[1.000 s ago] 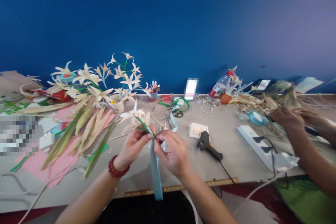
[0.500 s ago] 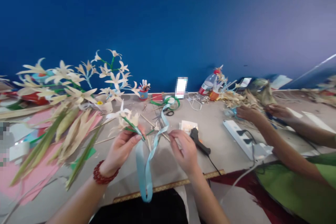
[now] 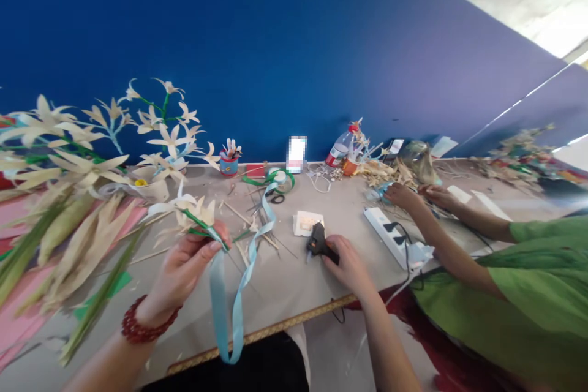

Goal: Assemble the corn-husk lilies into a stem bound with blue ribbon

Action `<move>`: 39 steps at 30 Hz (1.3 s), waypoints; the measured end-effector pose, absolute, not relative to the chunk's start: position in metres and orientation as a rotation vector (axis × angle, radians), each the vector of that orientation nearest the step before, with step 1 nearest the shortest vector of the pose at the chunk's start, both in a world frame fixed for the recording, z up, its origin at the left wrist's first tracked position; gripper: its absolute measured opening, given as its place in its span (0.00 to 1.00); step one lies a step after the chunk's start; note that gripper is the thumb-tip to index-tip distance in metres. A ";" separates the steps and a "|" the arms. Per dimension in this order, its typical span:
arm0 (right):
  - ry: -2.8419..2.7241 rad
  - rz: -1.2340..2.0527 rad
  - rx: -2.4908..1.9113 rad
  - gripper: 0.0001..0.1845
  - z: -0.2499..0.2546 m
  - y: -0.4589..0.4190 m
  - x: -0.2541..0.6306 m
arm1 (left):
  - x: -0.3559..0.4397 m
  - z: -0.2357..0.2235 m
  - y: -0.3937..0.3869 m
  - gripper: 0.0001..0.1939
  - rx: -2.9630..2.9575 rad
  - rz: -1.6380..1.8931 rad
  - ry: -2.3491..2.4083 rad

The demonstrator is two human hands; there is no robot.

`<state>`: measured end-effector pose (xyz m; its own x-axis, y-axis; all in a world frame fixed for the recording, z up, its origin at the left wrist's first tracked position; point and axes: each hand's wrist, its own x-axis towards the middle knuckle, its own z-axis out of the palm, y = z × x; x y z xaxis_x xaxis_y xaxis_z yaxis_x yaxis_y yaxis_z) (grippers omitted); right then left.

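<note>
your right hand [image 3: 346, 262] has left the ribbon [image 3: 218, 306] and grasps the glue gun [image 3: 316, 239], back from the worktop's [image 3: 289, 282] front edge, so only your left hand [image 3: 186, 266] pinches the flower [image 3: 202, 211]

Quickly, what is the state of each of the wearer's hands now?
Left hand: closed, holding a cream flower with green stem and light blue ribbon.
Right hand: touching the black pistol-shaped glue gun; closed or not cannot be told.

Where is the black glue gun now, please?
In the head view, the glue gun is just right of centre, between the white card and the right hand, which touches it.
</note>
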<state>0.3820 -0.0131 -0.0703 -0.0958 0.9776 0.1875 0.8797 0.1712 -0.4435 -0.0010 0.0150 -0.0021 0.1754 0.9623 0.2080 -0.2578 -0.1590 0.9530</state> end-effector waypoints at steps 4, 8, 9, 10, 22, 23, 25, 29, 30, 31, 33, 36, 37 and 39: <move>-2.014 0.357 -1.719 0.17 -0.072 -0.009 0.385 | 0.001 0.001 0.014 0.06 1.239 1.297 0.787; -1.985 0.462 -1.720 0.17 -0.069 -0.006 0.393 | 0.001 0.003 0.013 0.07 1.245 1.301 0.800; -1.967 0.493 -1.721 0.18 -0.069 -0.005 0.395 | 0.001 0.002 0.013 0.07 1.247 1.302 0.805; -1.943 0.527 -1.720 0.18 -0.069 -0.003 0.397 | 0.001 0.002 0.013 0.07 1.246 1.302 0.808; -1.398 1.082 -1.533 0.15 -0.052 0.004 0.409 | 0.002 -0.008 0.014 0.05 1.216 1.270 0.743; -1.344 1.112 -1.523 0.15 -0.051 0.003 0.408 | 0.002 -0.007 0.014 0.05 1.212 1.268 0.744; -1.245 1.148 -1.505 0.16 -0.051 0.003 0.406 | 0.003 -0.006 0.014 0.05 1.201 1.271 0.739; -1.130 1.150 -1.504 0.18 -0.049 0.005 0.400 | 0.003 -0.008 0.013 0.05 1.194 1.273 0.729; -1.118 1.135 -1.514 0.18 -0.048 0.005 0.399 | 0.003 -0.009 0.014 0.05 1.194 1.266 0.721; -1.109 1.110 -1.527 0.18 -0.047 0.005 0.398 | 0.003 -0.010 0.014 0.05 1.192 1.260 0.711; -1.091 1.028 -1.556 0.19 -0.044 0.004 0.397 | 0.003 -0.011 0.014 0.06 1.192 1.244 0.694; -1.102 0.764 -1.630 0.23 -0.038 0.002 0.396 | 0.002 -0.011 0.014 0.06 1.201 1.229 0.688; -1.145 0.689 -1.644 0.23 -0.036 0.002 0.396 | 0.002 -0.010 0.013 0.05 1.200 1.227 0.685; -1.271 0.632 -1.642 0.20 -0.030 0.001 0.393 | 0.002 -0.010 0.013 0.05 1.190 1.226 0.683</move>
